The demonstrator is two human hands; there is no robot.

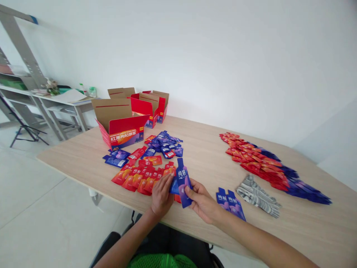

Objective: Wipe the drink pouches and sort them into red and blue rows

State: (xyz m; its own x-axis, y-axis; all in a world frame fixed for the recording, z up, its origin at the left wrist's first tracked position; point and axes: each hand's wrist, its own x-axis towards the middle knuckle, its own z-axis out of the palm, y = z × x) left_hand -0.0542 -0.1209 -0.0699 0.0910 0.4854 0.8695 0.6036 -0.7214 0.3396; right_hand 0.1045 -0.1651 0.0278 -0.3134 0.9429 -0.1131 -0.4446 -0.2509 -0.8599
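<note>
1. My right hand (203, 201) pinches one blue pouch (183, 182) at its lower part, between thumb and fingers.
2. My left hand (162, 195) is just beside this pouch; I cannot tell if its fingers grip something.
3. The pouch is over the table (200, 149), by the right end of the red pouches (137, 179).
4. Two other blue pouches (234, 205) lie farther right, near grey striped fabric (259, 195).

The head camera looks forward and down across the nearby table (200, 145).
</note>
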